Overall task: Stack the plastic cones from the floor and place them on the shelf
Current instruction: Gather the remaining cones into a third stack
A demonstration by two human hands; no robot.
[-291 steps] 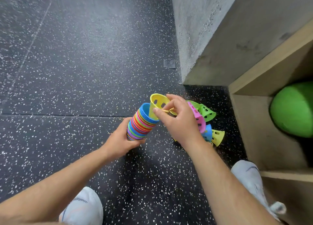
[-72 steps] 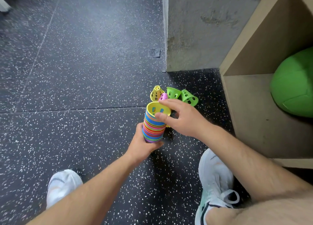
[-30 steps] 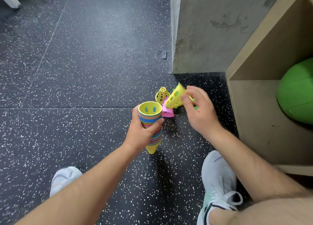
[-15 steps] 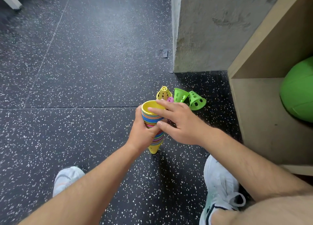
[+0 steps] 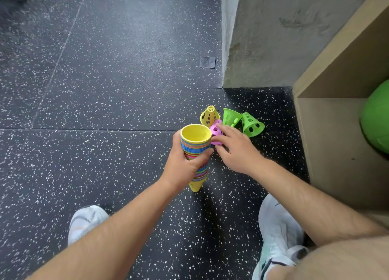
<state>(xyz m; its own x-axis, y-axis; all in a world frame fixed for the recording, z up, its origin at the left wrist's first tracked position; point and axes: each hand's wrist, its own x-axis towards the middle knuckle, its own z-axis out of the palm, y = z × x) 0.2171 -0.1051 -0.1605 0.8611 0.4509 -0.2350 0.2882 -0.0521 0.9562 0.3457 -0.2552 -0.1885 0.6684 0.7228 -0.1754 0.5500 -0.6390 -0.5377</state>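
Observation:
My left hand (image 5: 185, 164) grips a tall stack of nested coloured cones (image 5: 195, 147), wide mouth up, a yellow cone innermost. My right hand (image 5: 235, 151) rests on the floor just right of the stack, its fingertips closing on a pink perforated cone (image 5: 215, 130). Behind it lie a yellow cone (image 5: 208, 116) and two green cones (image 5: 230, 117) (image 5: 251, 127) on the black speckled floor. The wooden shelf (image 5: 328, 145) stands at the right.
A green ball (image 5: 376, 119) sits inside the shelf compartment. A grey concrete wall corner (image 5: 252, 48) rises behind the loose cones. My two white shoes (image 5: 86, 220) (image 5: 277, 235) stand on the floor below the hands. A small grey patch (image 5: 207, 62) lies near the wall.
My right hand has left the top of the stack and dropped to the pink cone on the floor. The left hand keeps holding the stack, now topped with a yellow cone.

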